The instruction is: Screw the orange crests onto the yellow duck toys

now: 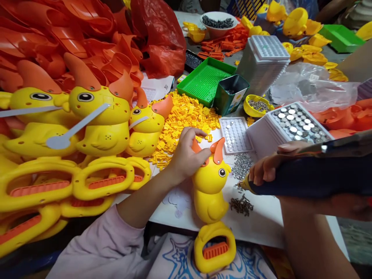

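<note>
A yellow plastic duck toy [210, 186] with an orange beak-like crest and a ring handle lies at the table's front edge, its handle overhanging toward my lap. My left hand [190, 151] has its fingers closed round the orange part at the toy's top. In my right hand [267, 170] is a dark blue electric screwdriver [314, 174], its yellow nose pointing left. The tip is over small silver screws [241, 166], close above a heap of darker screws [241, 205]. Whether a screw sits on the tip is too small to tell.
Several similar duck toys [101, 116] are stacked at left, before a mass of orange parts [58, 31]. Small yellow pieces [180, 124] are heaped mid-table. Behind stand a green tray [207, 79], a dark green container [231, 95] and a box of button cells [299, 122].
</note>
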`<move>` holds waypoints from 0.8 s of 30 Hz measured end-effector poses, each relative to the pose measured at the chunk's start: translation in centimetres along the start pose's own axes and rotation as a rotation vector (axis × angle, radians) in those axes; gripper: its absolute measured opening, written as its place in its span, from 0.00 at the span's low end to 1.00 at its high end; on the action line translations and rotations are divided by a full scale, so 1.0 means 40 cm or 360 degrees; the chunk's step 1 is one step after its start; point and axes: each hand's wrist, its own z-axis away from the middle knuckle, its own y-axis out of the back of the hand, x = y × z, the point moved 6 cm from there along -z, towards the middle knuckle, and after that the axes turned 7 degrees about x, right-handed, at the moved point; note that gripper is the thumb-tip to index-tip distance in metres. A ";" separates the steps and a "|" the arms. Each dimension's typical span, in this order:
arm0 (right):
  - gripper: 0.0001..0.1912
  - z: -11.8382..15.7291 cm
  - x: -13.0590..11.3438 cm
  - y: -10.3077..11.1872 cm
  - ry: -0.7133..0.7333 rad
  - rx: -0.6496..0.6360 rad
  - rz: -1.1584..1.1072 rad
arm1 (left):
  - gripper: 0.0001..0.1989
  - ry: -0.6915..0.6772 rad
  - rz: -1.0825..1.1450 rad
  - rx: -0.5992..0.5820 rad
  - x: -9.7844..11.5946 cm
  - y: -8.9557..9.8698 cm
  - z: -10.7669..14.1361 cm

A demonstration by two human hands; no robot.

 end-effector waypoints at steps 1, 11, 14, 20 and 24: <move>0.34 0.004 0.009 0.000 -0.0026 -0.0038 -0.0016 | 0.14 -0.0004 0.0004 -0.0003 0.000 -0.001 0.001; 0.36 0.002 0.017 0.012 -0.0056 -0.0157 -0.0046 | 0.17 0.0082 0.0112 0.0015 -0.006 -0.006 0.011; 0.37 0.001 0.002 0.009 -0.0029 -0.0027 -0.0043 | 0.15 0.0026 0.0135 -0.0002 0.001 -0.005 0.007; 0.17 -0.036 -0.085 -0.011 0.0007 0.0263 -0.0079 | 0.17 0.0127 0.0390 -0.0073 -0.005 -0.010 0.005; 0.18 -0.101 -0.117 -0.065 0.0030 0.0133 -0.0175 | 0.16 0.0400 0.0758 -0.0124 -0.035 -0.019 0.008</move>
